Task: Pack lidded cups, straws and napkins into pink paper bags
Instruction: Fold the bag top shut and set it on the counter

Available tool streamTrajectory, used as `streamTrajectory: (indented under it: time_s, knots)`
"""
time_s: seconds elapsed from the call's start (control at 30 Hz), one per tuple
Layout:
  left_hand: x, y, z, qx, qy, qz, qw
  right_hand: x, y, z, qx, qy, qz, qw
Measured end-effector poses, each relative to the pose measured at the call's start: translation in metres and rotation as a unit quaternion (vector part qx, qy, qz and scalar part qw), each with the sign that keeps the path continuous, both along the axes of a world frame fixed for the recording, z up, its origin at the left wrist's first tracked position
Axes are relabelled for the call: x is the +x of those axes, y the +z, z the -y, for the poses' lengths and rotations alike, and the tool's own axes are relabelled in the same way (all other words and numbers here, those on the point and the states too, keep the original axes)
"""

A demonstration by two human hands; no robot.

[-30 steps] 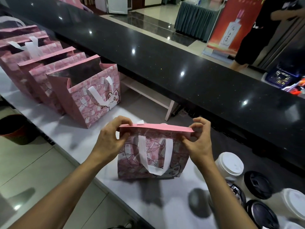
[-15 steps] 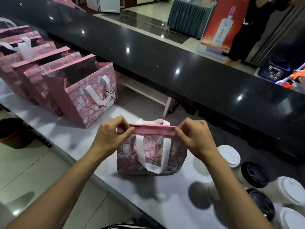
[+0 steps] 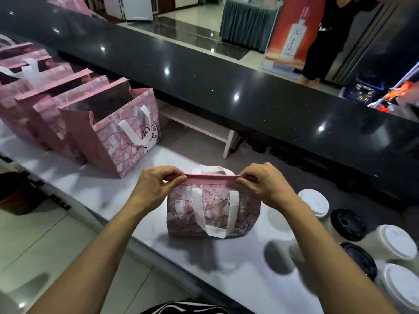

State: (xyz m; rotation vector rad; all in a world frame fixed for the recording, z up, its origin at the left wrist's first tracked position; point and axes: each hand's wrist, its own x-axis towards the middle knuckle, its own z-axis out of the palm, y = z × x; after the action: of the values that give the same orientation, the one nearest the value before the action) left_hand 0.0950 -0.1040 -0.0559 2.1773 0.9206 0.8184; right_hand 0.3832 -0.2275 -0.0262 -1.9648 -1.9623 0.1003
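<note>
The step in hand looked like closing a pink bag (image 3: pixel 213 211) at the surface's (image 3: pixel 226 268) centre. The left hand (image 3: pixel 156 189) and right hand (image 3: pixel 265 185) each pinched the folded top edge, fingers narrow on the paper. Lidded cups (image 3: pixel 353 236) stood at four o'clock, open bags (image 3: pixel 118 137) at ten. Next, likely creasing the fold flat. The red poster's (image 3: pixel 289 30) writing was illegible.
</note>
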Motion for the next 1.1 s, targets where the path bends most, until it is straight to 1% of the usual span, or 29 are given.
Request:
streamTrajectory:
  time_s: [0.1, 0.17, 0.23, 0.3, 0.33, 0.4, 0.47, 0.53, 0.57, 0.63, 0.67, 0.7, 0.87, 0.93, 1.03, 1.1]
  knots:
    - [-0.003, -0.008, -0.001, -0.016, 0.001, 0.008, 1.0, 0.009, -0.004, 0.014, -0.02, -0.03, -0.045, 0.998]
    - [-0.004, -0.009, -0.002, -0.019, -0.005, 0.012, 1.0, 0.016, -0.005, 0.021, -0.034, -0.064, -0.1, 0.992]
    - [-0.004, -0.008, -0.004, -0.024, -0.027, 0.01, 0.999, 0.023, -0.005, 0.027, -0.059, -0.1, -0.15, 0.982]
    - [-0.003, -0.006, -0.007, -0.032, -0.051, 0.005, 0.998, 0.024, -0.004, 0.033, -0.078, -0.11, -0.219, 0.966]
    - [-0.003, -0.005, -0.008, -0.033, -0.056, 0.004, 0.998, 0.023, -0.005, 0.035, -0.074, -0.111, -0.259, 0.957]
    - [-0.004, -0.001, -0.01, -0.019, -0.05, -0.011, 0.999, 0.018, -0.005, 0.038, -0.055, -0.117, -0.304, 0.944]
    - [-0.003, 0.005, -0.013, 0.002, -0.039, -0.051, 0.998, 0.015, -0.006, 0.038, -0.033, -0.124, -0.298, 0.946]
    - [0.006, 0.014, -0.011, 0.005, -0.058, -0.093, 0.994, 0.012, -0.003, 0.037, -0.027, -0.125, -0.259, 0.957]
    - [0.013, 0.018, -0.009, 0.025, -0.074, -0.116, 0.99, 0.009, -0.001, 0.035, -0.027, -0.119, -0.259, 0.958]
    - [0.03, 0.024, -0.002, 0.111, -0.09, -0.17, 0.975, 0.003, 0.0, 0.032, -0.031, -0.11, -0.294, 0.949]
    - [0.036, 0.024, 0.0, 0.139, -0.089, -0.186, 0.969, 0.0, 0.0, 0.031, -0.031, -0.112, -0.304, 0.945]
    - [0.039, 0.024, -0.001, 0.149, -0.089, -0.194, 0.966, -0.002, -0.001, 0.03, -0.028, -0.115, -0.308, 0.944]
    - [0.038, 0.015, -0.003, 0.122, -0.132, -0.14, 0.974, 0.001, -0.007, 0.031, -0.013, -0.112, -0.299, 0.947]
    - [0.031, 0.013, -0.008, 0.098, -0.117, -0.13, 0.98, 0.005, -0.01, 0.036, -0.012, -0.118, -0.305, 0.945]
    - [0.009, 0.008, -0.024, 0.049, -0.055, -0.114, 0.991, 0.012, -0.014, 0.045, -0.017, -0.138, -0.344, 0.928]
    - [0.001, 0.006, -0.025, 0.012, -0.051, -0.091, 0.994, 0.015, -0.015, 0.05, -0.026, -0.146, -0.366, 0.919]
